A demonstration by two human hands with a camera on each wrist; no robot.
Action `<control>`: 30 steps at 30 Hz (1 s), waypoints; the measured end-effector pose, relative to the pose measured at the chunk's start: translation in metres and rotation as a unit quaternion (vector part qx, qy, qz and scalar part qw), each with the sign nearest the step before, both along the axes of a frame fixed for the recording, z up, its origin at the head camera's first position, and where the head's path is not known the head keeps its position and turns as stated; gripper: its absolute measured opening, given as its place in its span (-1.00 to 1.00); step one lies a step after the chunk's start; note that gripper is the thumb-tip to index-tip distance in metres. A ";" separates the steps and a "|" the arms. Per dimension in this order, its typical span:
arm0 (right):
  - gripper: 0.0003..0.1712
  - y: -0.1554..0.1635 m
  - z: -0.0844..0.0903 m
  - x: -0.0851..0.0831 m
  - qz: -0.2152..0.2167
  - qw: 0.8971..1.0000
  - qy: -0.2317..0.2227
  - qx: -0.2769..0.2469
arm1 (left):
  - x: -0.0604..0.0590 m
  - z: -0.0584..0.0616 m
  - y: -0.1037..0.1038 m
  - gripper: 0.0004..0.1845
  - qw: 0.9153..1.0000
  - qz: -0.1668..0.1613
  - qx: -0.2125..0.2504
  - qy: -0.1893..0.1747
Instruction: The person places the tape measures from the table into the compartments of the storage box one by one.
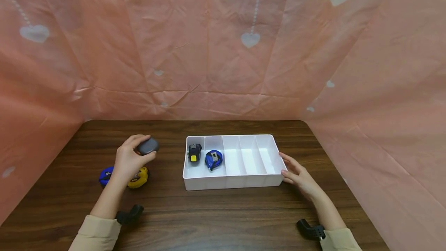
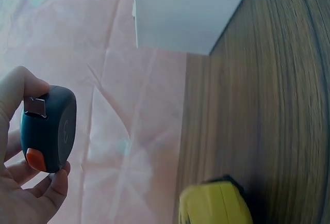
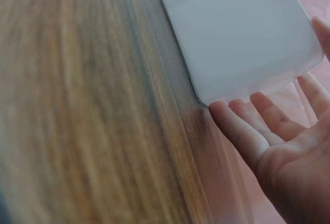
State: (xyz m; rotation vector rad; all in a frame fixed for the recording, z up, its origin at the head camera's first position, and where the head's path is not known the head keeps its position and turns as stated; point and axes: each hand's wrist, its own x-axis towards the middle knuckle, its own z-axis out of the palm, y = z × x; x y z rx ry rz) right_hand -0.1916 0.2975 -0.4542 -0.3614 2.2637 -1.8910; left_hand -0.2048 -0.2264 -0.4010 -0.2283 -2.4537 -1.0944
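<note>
My left hand (image 1: pixel 130 158) holds a dark grey tape measure (image 1: pixel 147 146) above the table, left of the white divided tray (image 1: pixel 230 183). In the left wrist view that grey tape measure (image 2: pixel 49 128) shows an orange button and sits between thumb and fingers. Below the hand lie a yellow tape measure (image 1: pixel 140 178) and a blue one (image 1: pixel 103 176). The tray's leftmost slot holds a black and yellow tape measure (image 1: pixel 194 152), the second a blue one (image 1: pixel 213 159). My right hand (image 1: pixel 296 173) rests with straight fingers against the tray's right end (image 3: pixel 242 43).
A dark wooden table (image 1: pixel 209 216) carries everything. Pink cloth with white hearts (image 1: pixel 223 49) closes the back and both sides. The tray's three right-hand slots (image 1: pixel 256 158) hold nothing. Black wrist mounts (image 1: pixel 129 215) show at both sleeves.
</note>
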 end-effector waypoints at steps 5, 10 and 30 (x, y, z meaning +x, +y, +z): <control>-0.30 0.001 -0.001 -0.002 -0.004 1.000 -0.001 0.004 | 0.000 0.002 0.011 -0.42 1.000 -0.020 0.013 0.015; -0.28 0.001 -0.003 -0.002 -0.007 1.000 -0.003 0.007 | 0.001 0.004 0.023 -0.42 0.999 -0.036 0.020 0.019; -0.31 0.000 -0.001 -0.001 -0.011 1.000 -0.009 0.007 | -0.001 0.007 0.067 -0.43 0.996 -0.078 0.040 0.005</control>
